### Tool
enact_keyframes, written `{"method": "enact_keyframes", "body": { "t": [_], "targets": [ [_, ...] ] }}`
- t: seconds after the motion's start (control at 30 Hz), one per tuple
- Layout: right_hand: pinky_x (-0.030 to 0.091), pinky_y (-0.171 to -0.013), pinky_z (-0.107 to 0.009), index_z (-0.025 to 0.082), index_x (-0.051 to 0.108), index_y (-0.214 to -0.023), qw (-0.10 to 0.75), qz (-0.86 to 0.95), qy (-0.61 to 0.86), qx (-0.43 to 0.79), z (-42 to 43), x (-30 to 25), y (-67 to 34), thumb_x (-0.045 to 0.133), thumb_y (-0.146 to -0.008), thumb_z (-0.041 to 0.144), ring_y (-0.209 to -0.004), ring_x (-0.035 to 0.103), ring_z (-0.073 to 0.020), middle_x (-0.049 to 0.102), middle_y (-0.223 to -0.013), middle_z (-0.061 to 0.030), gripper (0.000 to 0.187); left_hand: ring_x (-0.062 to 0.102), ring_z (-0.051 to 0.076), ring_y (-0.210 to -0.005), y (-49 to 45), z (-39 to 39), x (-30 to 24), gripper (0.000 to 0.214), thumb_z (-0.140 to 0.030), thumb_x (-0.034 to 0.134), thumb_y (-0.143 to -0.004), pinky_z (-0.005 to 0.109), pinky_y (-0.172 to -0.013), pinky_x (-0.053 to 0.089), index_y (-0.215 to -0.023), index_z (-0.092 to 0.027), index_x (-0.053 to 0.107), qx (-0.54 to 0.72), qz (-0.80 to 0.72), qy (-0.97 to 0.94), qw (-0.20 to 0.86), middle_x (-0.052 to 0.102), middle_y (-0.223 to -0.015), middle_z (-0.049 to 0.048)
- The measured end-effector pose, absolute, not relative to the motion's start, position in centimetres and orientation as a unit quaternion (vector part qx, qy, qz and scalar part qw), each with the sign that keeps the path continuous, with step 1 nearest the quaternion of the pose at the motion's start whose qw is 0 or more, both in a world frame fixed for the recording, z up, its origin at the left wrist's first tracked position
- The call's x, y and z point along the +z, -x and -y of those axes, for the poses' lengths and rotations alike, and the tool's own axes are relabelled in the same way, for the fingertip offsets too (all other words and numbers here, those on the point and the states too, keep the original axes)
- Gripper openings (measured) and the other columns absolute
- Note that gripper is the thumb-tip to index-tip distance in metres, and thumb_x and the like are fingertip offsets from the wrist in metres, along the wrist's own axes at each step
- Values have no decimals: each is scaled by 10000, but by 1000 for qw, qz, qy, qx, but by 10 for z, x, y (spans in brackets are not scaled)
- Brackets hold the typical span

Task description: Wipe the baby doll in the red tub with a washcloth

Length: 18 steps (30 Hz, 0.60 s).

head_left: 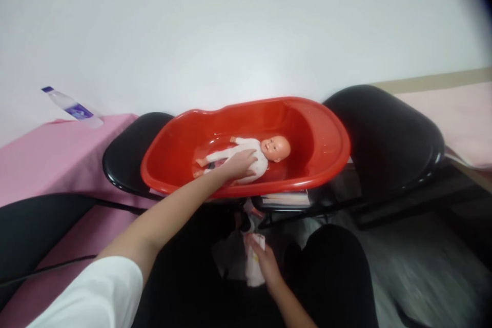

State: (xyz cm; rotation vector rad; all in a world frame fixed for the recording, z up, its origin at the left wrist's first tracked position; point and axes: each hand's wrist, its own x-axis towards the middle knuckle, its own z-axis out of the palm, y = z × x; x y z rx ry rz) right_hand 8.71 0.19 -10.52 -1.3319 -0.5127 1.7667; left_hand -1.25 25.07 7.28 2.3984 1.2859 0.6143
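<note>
A bald baby doll (260, 164) in white clothing lies on its back in a red baby bathtub (330, 136), its head toward the right. My left hand (243, 163) reaches over the near rim and rests on the doll's torso, fingers stretched out. Part of the doll's near side is hidden behind my forearm. Lower down, in front of the tub and between my knees, my right hand (265, 256) grips a white folded bundle (253, 269) with small coloured marks. Whether that bundle is cloth or a soft pack, I cannot tell.
Black chairs (388, 138) stand around the tub. At left, a plastic bottle (79, 111) stands on a pink-covered table (73, 154). A pale pink cloth (457, 118) covers a surface at right. White papers (286, 198) lie below the tub. A white wall (230, 25) rises behind.
</note>
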Motion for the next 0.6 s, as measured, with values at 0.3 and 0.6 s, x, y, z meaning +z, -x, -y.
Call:
{"method": "enact_keyframes", "body": {
  "t": [0.3, 0.6],
  "targets": [
    [469, -932, -405, 134, 751, -958, 410, 207, 513, 725, -12, -135, -80, 760, -435, 774, -988, 655, -322, 724, -974, -130, 827, 305, 268, -1426, 40, -287, -1, 440, -207, 614, -782, 468, -1203, 62, -1213, -277, 664, -25, -135, -985, 102, 438, -1493, 79],
    [423, -1004, -413, 131, 721, -1101, 341, 265, 569, 700, -4, -166, -76, 723, -557, 749, -1131, 614, -341, 704, -1111, -155, 823, 425, 195, -1358, 48, -296, -10, 450, -112, 449, -857, 386, -1175, 219, -1166, -352, 670, 100, -190, -971, 104, 548, -1404, 5]
  ]
}}
